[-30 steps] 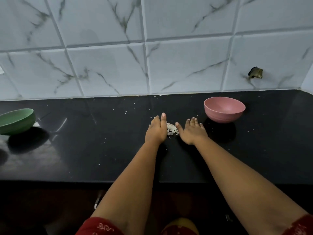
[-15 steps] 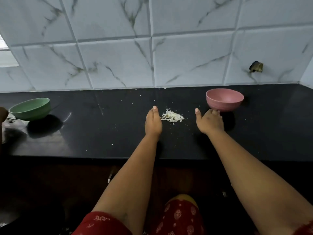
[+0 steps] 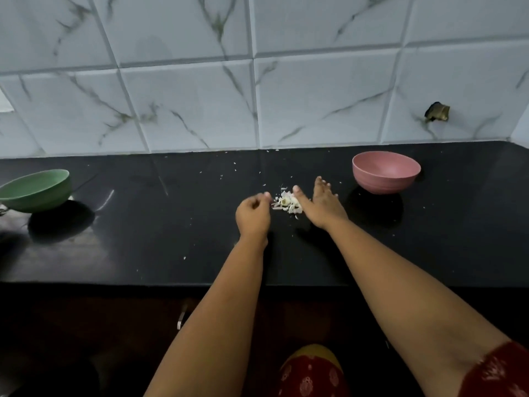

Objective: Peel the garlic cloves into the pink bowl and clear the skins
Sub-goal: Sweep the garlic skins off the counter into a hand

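A small heap of pale garlic skins lies on the black counter, between my two hands. My left hand rests just left of the heap, its fingers curled in and the thumb tip near the skins; I cannot see anything held in it. My right hand lies flat with straight fingers, its edge pressed against the heap's right side. The pink bowl stands upright to the right of my right hand, apart from it. Its inside is hidden from this angle.
A green bowl sits at the counter's far left. Tiny skin flecks are scattered over the counter behind the heap. A marble-tiled wall closes the back. The counter's front edge runs below my forearms.
My right hand has moved left from beside the pink bowl and now presses against the skins. My left hand's fingers have curled in beside the heap.
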{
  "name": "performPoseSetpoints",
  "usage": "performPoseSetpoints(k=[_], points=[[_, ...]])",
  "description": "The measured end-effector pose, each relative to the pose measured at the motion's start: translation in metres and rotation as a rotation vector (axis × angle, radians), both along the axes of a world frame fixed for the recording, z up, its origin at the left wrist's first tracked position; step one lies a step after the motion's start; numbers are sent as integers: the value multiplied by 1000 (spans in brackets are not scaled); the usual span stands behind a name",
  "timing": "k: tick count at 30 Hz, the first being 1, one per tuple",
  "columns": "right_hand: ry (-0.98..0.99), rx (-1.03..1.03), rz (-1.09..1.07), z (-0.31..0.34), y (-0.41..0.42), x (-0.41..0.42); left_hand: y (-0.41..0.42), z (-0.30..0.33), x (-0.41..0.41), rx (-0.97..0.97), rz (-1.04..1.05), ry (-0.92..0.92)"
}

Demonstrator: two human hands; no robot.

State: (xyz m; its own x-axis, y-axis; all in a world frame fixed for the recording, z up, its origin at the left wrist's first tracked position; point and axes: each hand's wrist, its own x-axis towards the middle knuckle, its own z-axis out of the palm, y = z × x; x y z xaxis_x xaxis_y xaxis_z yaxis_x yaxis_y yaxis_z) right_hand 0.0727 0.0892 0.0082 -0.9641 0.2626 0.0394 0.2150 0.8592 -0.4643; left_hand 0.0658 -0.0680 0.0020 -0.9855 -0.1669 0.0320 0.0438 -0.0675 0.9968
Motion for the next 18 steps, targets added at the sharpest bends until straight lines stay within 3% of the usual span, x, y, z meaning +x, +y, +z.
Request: performPoseSetpoints(k=[2, 6, 9, 11, 12, 16, 18], points=[[-34, 89, -24, 2, 7, -8, -2, 0, -1, 40, -17, -28], [-113, 241, 156, 2, 7, -27, -3, 6, -7, 173, -12, -69], [1, 4, 225, 3, 4, -35, -4, 9, -11, 243, -11, -102], [193, -275, 141, 3, 7, -41, -5, 10, -11, 295, -14, -132], [251, -304, 88, 5, 9, -44, -5, 11, -11, 317, -9, -142], [-36, 31, 160, 7, 8, -57, -6, 14, -11, 331, 0, -190], [-77, 5, 247, 7, -4, -61, -12, 16, -12, 389, -20, -227]])
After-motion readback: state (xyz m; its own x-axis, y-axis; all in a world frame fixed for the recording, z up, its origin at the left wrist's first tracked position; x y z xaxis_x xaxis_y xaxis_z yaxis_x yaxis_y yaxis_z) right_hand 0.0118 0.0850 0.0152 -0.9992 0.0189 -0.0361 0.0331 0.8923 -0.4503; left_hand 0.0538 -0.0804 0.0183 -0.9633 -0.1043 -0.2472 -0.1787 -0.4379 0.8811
